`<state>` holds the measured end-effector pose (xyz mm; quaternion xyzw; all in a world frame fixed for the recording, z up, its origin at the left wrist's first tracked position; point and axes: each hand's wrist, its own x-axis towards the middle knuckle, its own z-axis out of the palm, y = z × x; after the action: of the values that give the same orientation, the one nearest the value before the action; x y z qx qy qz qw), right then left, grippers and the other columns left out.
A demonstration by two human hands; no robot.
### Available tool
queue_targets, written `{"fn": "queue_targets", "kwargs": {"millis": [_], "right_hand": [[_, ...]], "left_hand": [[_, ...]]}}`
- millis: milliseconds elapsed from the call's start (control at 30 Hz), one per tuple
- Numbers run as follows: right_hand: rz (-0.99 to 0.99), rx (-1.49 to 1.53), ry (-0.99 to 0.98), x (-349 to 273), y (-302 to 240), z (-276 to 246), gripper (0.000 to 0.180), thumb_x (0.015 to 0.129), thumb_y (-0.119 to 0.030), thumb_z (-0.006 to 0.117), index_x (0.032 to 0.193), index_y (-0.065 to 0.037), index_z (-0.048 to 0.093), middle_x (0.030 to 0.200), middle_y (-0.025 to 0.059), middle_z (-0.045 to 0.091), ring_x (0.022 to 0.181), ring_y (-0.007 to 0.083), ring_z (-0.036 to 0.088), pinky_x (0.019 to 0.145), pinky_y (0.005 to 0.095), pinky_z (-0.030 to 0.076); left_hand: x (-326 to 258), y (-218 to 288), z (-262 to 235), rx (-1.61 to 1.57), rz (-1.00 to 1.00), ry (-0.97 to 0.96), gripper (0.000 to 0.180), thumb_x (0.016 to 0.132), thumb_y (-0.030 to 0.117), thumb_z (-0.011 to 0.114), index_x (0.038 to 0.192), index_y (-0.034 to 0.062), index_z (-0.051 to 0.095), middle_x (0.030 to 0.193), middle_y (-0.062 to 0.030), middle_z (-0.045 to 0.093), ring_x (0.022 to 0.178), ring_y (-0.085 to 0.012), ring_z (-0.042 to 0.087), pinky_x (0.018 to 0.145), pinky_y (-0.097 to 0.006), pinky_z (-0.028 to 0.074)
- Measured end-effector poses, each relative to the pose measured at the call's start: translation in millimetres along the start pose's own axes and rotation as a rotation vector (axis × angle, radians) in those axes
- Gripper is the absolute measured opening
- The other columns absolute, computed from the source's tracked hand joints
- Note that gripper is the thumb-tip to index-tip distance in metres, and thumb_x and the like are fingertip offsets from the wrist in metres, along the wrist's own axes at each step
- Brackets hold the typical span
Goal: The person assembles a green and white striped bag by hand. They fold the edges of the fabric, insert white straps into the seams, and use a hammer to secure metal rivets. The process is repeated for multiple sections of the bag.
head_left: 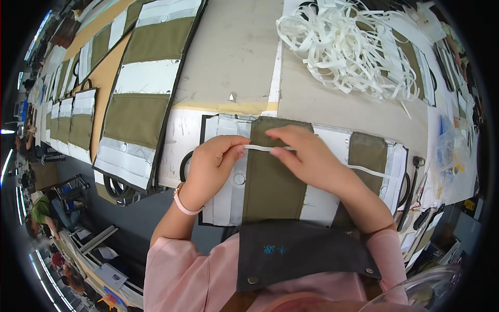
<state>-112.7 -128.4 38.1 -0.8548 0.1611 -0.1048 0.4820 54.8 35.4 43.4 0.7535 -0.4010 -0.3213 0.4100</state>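
A narrow white strip (258, 148) stretches sideways over a flat olive and white fabric panel (275, 192) with dark edging. My left hand (217, 156) is closed, pinching the strip between thumb and fingertips. Farther right, my right hand (306, 153) curls round the same strip, which runs into the palm. Its thumb and index finger stand a little apart, while the other fingers are partly hidden and slightly blurred. Past this hand the strip comes out again over the panel's right part. Black loop handles (185, 165) show at the panel's ends.
A tangled heap of white strips (348, 49) lies at the far right of the table (228, 57). Long olive and white panels (148, 78) lie at the left. Clear plastic bags (447, 151) are at the right edge. Other people (41, 208) sit at the lower left.
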Motion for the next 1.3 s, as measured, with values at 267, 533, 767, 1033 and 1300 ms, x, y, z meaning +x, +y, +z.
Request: {"fn": "queue_targets", "kwargs": {"millis": [267, 533, 767, 1033, 1300], "right_hand": [[0.291, 0.05, -0.149, 55, 3, 0, 0.015, 0.093, -0.011, 0.063, 0.094, 0.003, 0.069, 0.077, 0.0065, 0.065, 0.066, 0.0145, 0.058, 0.064, 0.0295, 0.048], [0.33, 0.031, -0.245, 90, -3, 15, 0.02, 0.093, -0.017, 0.063, 0.088, 0.002, 0.068, 0.068, 0.0112, 0.062, 0.062, 0.0228, 0.058, 0.062, 0.0356, 0.047], [0.244, -0.153, -0.156, 91, 5, 33, 0.025, 0.092, -0.021, 0.062, 0.08, 0.001, 0.064, 0.072, 0.0201, 0.063, 0.07, 0.0393, 0.061, 0.065, 0.0475, 0.046], [0.226, -0.17, -0.117, 87, 6, 35, 0.025, 0.092, -0.02, 0.062, 0.078, 0.001, 0.063, 0.074, 0.0195, 0.063, 0.073, 0.0398, 0.062, 0.067, 0.049, 0.047], [0.214, -0.234, -0.15, 88, 5, 36, 0.022, 0.092, -0.018, 0.061, 0.081, -0.001, 0.066, 0.077, 0.0183, 0.066, 0.075, 0.0379, 0.066, 0.069, 0.0491, 0.052]], "left_hand": [[9, -23, -7, 0.782, 0.423, 0.168, 0.042, 0.084, 0.014, 0.072, 0.124, 0.0025, 0.064, 0.125, -0.01, 0.063, 0.11, -0.024, 0.059, 0.093, -0.04, 0.045], [2, -27, -1, 1.015, 0.408, 0.082, 0.049, 0.087, 0.024, 0.067, 0.127, -0.0036, 0.06, 0.125, -0.0123, 0.061, 0.113, -0.0246, 0.056, 0.095, -0.043, 0.042], [2, -30, -1, 0.96, 0.393, 0.073, 0.052, 0.085, 0.022, 0.069, 0.129, -0.0035, 0.058, 0.128, -0.015, 0.06, 0.115, -0.0286, 0.057, 0.096, -0.044, 0.042], [3, -29, -2, 0.909, 0.364, 0.045, 0.058, 0.084, 0.02, 0.071, 0.134, -0.0038, 0.054, 0.128, -0.0154, 0.06, 0.113, -0.0303, 0.058, 0.096, -0.044, 0.043], [7, -23, -4, 0.914, 0.353, 0.01, 0.062, 0.082, 0.019, 0.072, 0.137, -0.0029, 0.054, 0.125, -0.0146, 0.059, 0.11, -0.0311, 0.058, 0.094, -0.043, 0.044]]}}
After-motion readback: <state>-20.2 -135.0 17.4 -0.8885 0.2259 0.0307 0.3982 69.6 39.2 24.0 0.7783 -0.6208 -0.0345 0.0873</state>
